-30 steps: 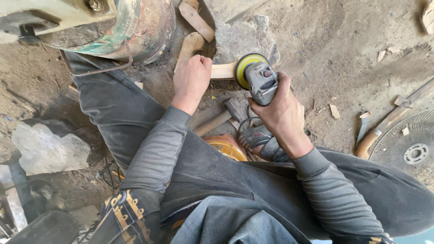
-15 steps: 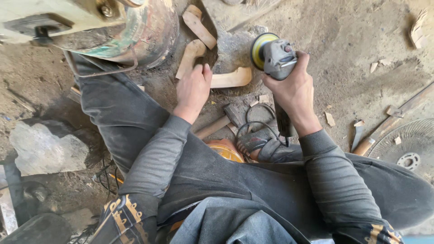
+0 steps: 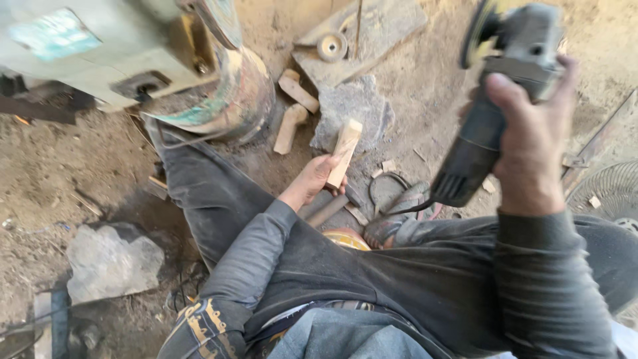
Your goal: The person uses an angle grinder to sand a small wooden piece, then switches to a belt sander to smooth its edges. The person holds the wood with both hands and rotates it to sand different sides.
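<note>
Your left hand [image 3: 311, 183] grips a pale, squared wooden block [image 3: 345, 152], tilted up off the dirt floor just in front of your knee. Your right hand [image 3: 528, 143] is wrapped tight around the grey angle grinder with its yellow sanding disc [image 3: 508, 50], raised near your face. Its black cord [image 3: 389, 199] trails by your foot; a snag could jerk the disc toward your fingers.

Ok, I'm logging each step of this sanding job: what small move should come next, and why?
Probably lower the grinder back toward the wood piece. The right hand holds the grinder raised and well clear, while the left hand grips the wood tilted up off the ground, so disc and wood are apart. Steadying the wood first seems wise.
</note>
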